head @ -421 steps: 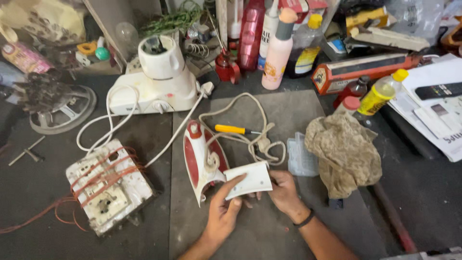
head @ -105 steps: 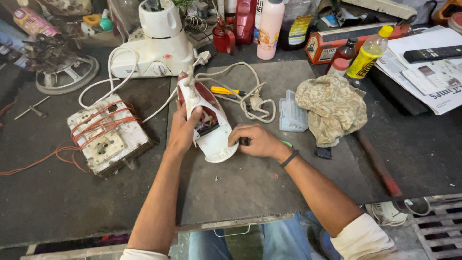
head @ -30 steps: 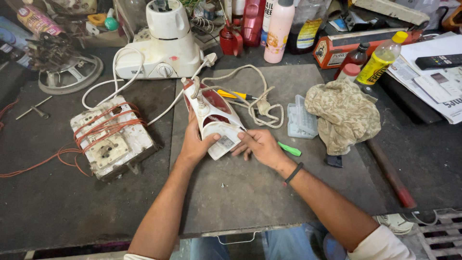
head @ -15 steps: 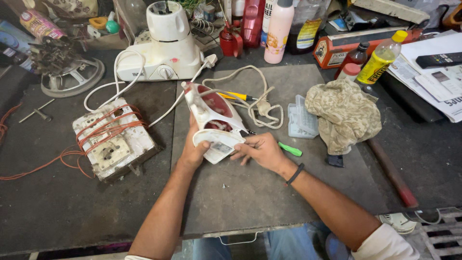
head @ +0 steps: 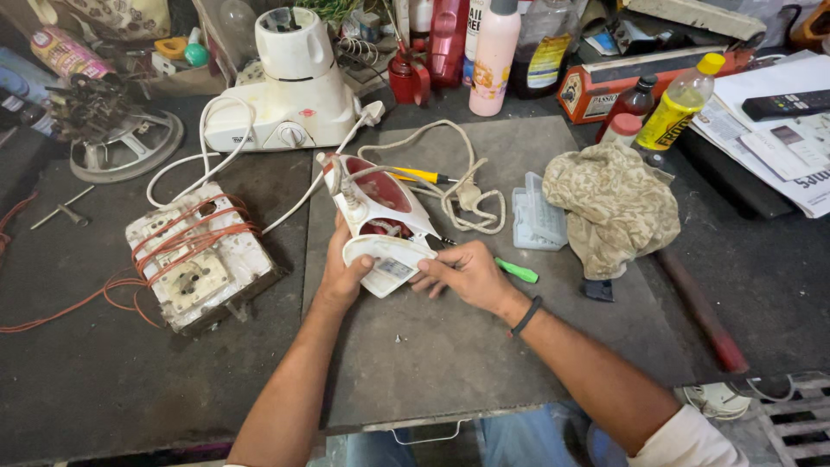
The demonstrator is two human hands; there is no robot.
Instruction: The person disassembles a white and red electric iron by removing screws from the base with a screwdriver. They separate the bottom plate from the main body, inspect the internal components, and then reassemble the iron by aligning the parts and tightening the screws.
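A white and red clothes iron (head: 380,207) lies on a grey mat (head: 450,346) in the middle of the workbench, its rear end toward me. My left hand (head: 339,275) grips the iron's rear from the left side. My right hand (head: 462,272) holds a green-handled screwdriver (head: 516,271) with its tip against the iron's white back cover (head: 387,265). The iron's pale cord (head: 462,186) loops on the mat behind it, next to a yellow-handled screwdriver (head: 419,175).
A white mixer base (head: 290,104) stands at the back left, with a wired white block (head: 194,259) left of the mat. A crumpled cloth (head: 614,207), a clear plastic box (head: 536,216), bottles (head: 493,52) and papers (head: 778,130) fill the right and back.
My hands shifted slightly on the iron's rear between the recent frames. My right hand brought the green screwdriver to the back cover; earlier both hands held a white cover plate in front of the iron.
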